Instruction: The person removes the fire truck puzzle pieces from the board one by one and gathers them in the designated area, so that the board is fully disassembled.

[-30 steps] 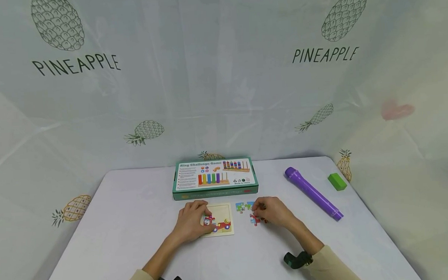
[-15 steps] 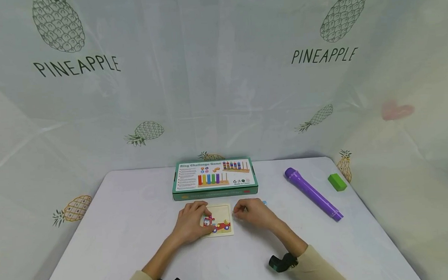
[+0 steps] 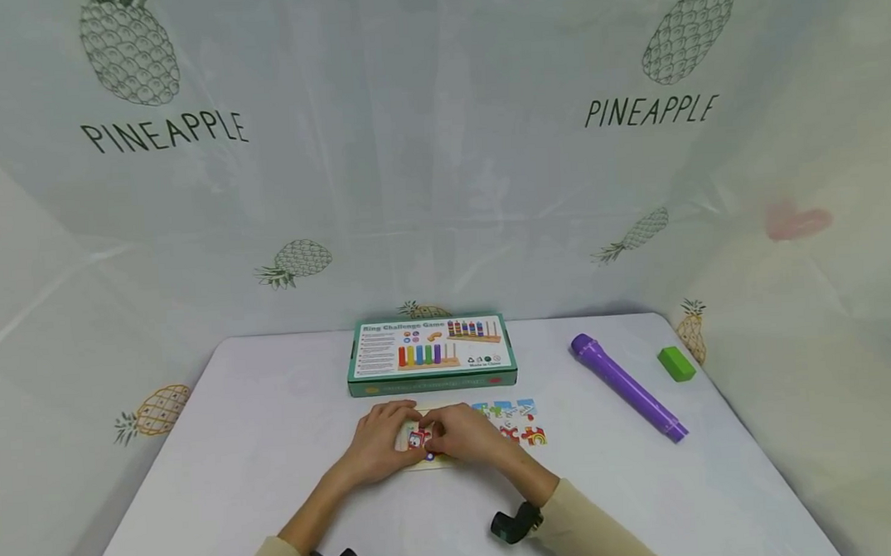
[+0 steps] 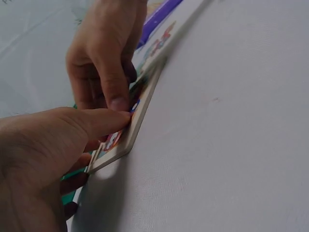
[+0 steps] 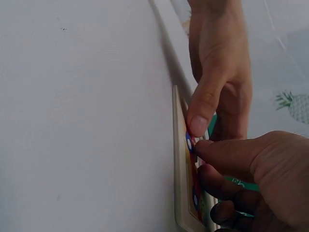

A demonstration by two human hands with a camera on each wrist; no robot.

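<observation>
A small square puzzle board [image 3: 433, 467] in a pale wooden frame lies on the table, with part of a red vehicle picture in it. My left hand [image 3: 380, 440] grips the board's left side, its thumb over the picture and the other fingers at the far edge. Over the board's middle, my right hand [image 3: 463, 433] has thumb and fingertips together, pinching a puzzle piece that is mostly hidden. The right thumb [image 5: 217, 147] almost meets the left thumb [image 5: 200, 116] in the right wrist view. Several loose puzzle pieces [image 3: 533, 436] lie just right of the board.
Behind the board stands a green-edged Ring Challenge Game box [image 3: 433, 385]. A purple stick-shaped thing [image 3: 629, 388] and a green block [image 3: 677, 364] lie toward the table's right edge. A pineapple-print curtain [image 3: 441, 187] hangs behind the table [image 3: 272, 402].
My right hand has moved left from the loose pieces, carrying a piece onto the board. The loose pieces show again behind it. My left hand has kept its hold on the board.
</observation>
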